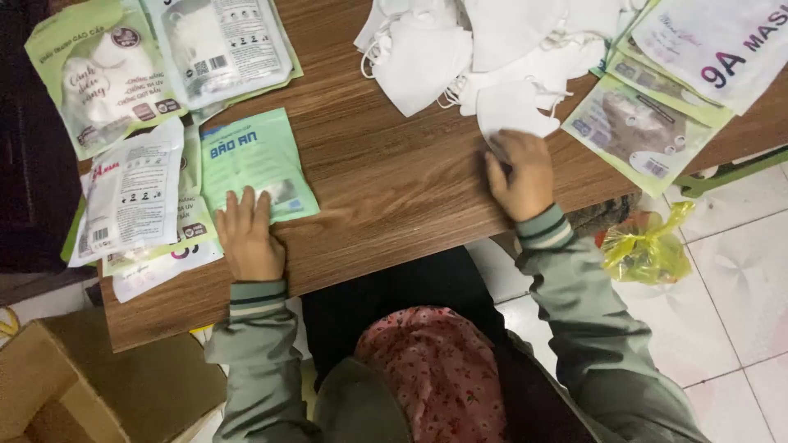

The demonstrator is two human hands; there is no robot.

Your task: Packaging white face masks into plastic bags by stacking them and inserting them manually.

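Two hands on the wooden table [386,189].
Left hand [249,234] lies flat on the green pouch [256,160]; right hand [519,174] pinches a white mask [510,111] (fingertips hidden) below the cut-off mask pile [476,41]; tiled floor [739,279] right of the table.

Tabletop [386,189]: brown wood grain. Pouch [256,164] near the front edge: mint green, blue lettering. Mask pile [484,49] at the far edge: plain white. Sleeves [258,328]: grey-green (cuffs dark-striped). Bag [644,246] on the floor: translucent yellow. Floor tiles [739,287]: white.
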